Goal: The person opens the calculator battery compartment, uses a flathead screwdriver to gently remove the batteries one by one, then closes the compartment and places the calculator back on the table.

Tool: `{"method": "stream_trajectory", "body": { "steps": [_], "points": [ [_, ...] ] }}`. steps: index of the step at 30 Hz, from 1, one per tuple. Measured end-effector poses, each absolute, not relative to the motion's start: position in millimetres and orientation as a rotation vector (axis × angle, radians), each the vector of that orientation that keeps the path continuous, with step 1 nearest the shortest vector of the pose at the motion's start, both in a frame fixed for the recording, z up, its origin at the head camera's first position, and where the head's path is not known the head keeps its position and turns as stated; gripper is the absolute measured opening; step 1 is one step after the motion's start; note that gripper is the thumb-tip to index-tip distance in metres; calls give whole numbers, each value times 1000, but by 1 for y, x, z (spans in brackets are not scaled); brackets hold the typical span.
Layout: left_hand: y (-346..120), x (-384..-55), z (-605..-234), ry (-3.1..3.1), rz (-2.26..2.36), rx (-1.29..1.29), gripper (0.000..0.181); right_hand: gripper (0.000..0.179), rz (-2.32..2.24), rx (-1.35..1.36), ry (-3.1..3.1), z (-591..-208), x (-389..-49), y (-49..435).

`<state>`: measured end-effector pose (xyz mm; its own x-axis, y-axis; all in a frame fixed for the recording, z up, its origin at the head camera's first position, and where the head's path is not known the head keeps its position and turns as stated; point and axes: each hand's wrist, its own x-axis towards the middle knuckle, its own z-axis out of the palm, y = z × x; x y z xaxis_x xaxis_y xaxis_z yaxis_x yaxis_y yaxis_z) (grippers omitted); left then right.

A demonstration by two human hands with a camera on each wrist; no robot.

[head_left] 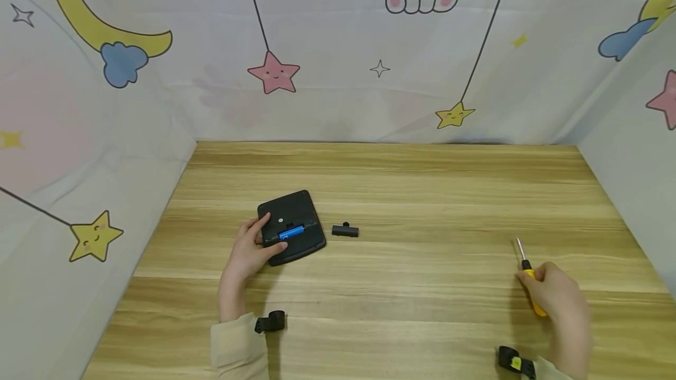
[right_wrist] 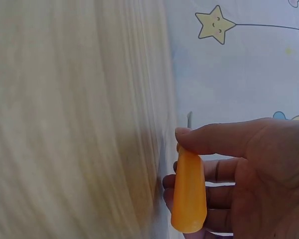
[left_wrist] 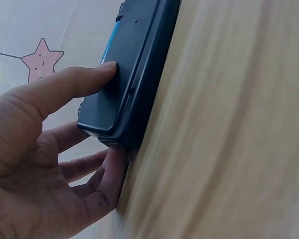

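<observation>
A flat black device [head_left: 296, 251] lies on the wooden table, with a blue battery [head_left: 291, 233] in its uncovered compartment. My left hand [head_left: 252, 254] grips its left side. In the left wrist view the thumb [left_wrist: 92, 79] presses on the upper face, while other fingers curl at the lower edge. Just right of the device sits a small black battery cover [head_left: 345, 230] with a tab. Far to the right, my right hand [head_left: 561, 292] holds a screwdriver [head_left: 538, 308] by its yellow handle, thumb along the handle's front end. Its metal shaft points away from me.
The wood-grain table [head_left: 412, 286] carries all of these. A white cloth [head_left: 338, 110] printed with stars and moons hangs along its back and both sides. Dark straps with a camera [head_left: 271, 321] sit on the wrists.
</observation>
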<state>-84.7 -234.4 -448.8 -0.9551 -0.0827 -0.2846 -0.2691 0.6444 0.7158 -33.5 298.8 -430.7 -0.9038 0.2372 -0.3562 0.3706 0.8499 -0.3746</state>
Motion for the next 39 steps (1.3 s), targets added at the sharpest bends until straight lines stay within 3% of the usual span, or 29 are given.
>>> {"method": "stream_trajectory", "body": {
  "steps": [39],
  "points": [
    [-235,-85,-452,2648,1199,-285,81,32,-738,192,2920,-410,-54,227]
  ]
}}
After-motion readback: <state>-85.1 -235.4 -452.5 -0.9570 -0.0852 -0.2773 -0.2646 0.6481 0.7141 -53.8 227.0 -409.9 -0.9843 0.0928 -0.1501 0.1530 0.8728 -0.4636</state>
